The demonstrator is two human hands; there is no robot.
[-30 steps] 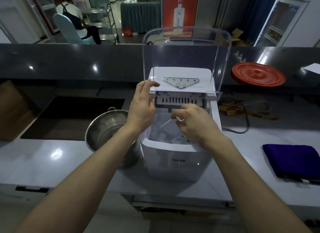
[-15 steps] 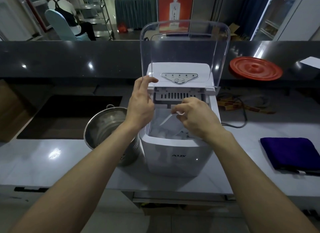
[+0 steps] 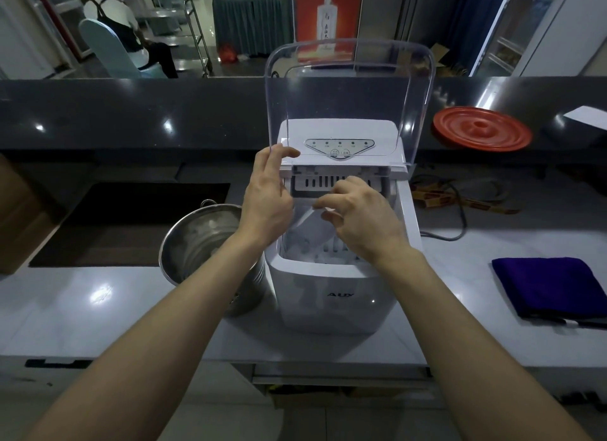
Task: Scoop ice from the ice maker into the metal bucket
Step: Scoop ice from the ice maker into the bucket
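Left hand: my left hand (image 3: 267,197) is at the left hinge corner of the ice maker (image 3: 331,296), fingers fairly straight and a little apart, tips touching the lower edge of the clear lid (image 3: 348,96).
Right hand: my right hand (image 3: 358,217) is over the open bin, fingers curled, thumb and forefinger pinched on what looks like a clear scoop (image 3: 307,215).
Ice: ice cubes (image 3: 305,247) lie low in the bin, partly under my right wrist.
Bucket: the metal bucket (image 3: 197,250) stands just left of the machine, close against its side; I cannot tell how much ice it holds.
Risk, lid: it stands upright on its hinge; if my left fingertips slip off, I judge it could drop onto my right hand.
Risk, grip: a two-finger pinch on wet, slick plastic may twist under load and tip cubes back into the bin.
Risk, transfer: the loaded scoop must pass my left forearm; a bump would scatter ice on the counter (image 3: 82,296).
Risk, view: clear scoop on pale ice is hard to read from here, so I may misjudge its depth.
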